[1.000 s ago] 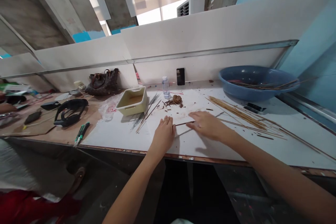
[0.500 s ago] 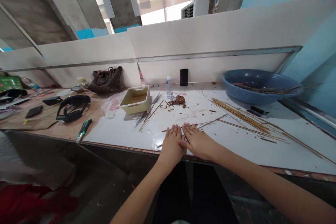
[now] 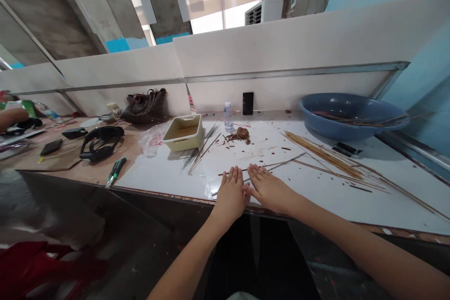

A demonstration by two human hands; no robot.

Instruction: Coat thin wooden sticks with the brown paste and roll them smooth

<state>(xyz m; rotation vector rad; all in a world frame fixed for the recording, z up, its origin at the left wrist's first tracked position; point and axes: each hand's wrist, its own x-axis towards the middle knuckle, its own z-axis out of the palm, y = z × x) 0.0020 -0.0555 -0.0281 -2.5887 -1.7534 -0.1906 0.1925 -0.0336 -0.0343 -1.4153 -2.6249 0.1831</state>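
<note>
— Where is the stick (image 3: 281, 163) lying?

— In the middle of the frame, flat on the white worktop (image 3: 168, 178), just past the fingers (image 3: 255, 173) of both hands. Its long axis is running crosswise, from lower left to upper right, climbing toward the pile of sticks (image 3: 323, 154).

— Which hand is sitting nearer?

— The right hand (image 3: 269, 190), since most of the stick is stretching out on its side. The left hand (image 3: 230, 194) is only reaching the stick's left end. Whether any finger is actually touching it, I cannot tell.

— And how are the fingers lying?

— Straight and flat, palms down, gripping nothing. The two hands are resting side by side, touching each other, at the front edge of the worktop.

— What is sitting further out?

— Above the hands, a brown lump (image 3: 242, 133) with crumbs around it, then a small bottle (image 3: 228, 116) and a dark phone (image 3: 248, 103) leaning on the back wall. Up and to the left, a dark bundle (image 3: 200, 150) of thin sticks is lying beside a cream tray (image 3: 183, 132). At the right, a blue basin (image 3: 351, 112) is holding more sticks. Far left, a black headset (image 3: 100, 143) is lying on brown paper, and another person's hand (image 3: 12, 116) is showing at the frame's edge.
</note>
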